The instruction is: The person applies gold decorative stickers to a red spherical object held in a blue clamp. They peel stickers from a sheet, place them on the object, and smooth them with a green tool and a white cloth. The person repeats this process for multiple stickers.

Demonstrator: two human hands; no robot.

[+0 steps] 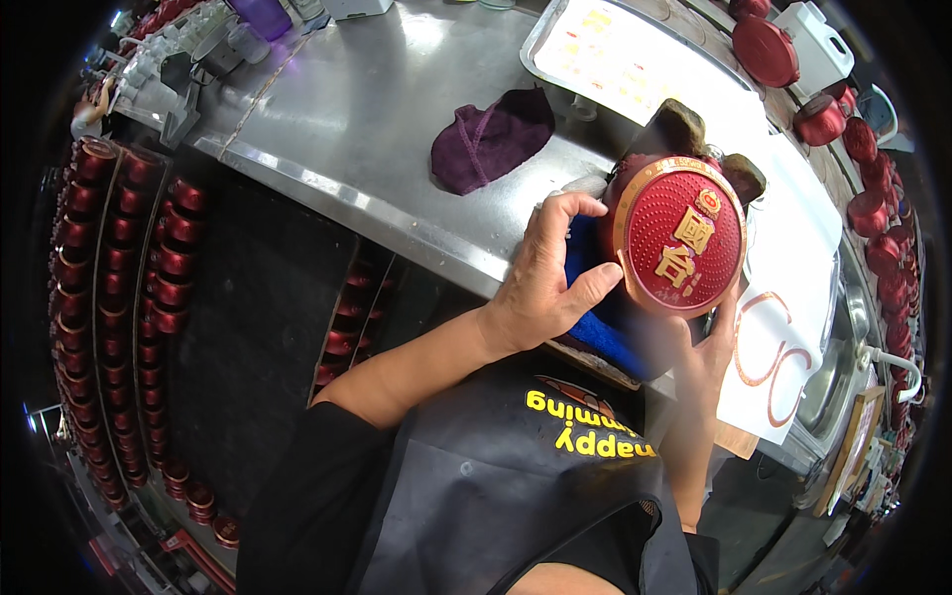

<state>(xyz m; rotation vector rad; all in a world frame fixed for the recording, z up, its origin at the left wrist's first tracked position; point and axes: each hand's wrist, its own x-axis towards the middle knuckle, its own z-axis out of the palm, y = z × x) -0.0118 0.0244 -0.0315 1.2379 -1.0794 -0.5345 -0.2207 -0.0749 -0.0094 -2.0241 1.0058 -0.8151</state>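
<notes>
A round red container with a dotted face, a gold rim and raised gold characters is tilted up in front of me. Around its left rim curve the thumb and fingers of my left hand. My right hand, partly smeared by motion, supports the container from its lower right edge; some of its fingers are hidden behind it. Beneath and to the left shows a blue cloth. Two dark brownish blocks stand just behind the container.
A crumpled purple cloth lies on the steel table. Farther back is a tray with a printed sheet. At right, red ring-shaped strips lie on white paper near a sink. Red containers line racks at left.
</notes>
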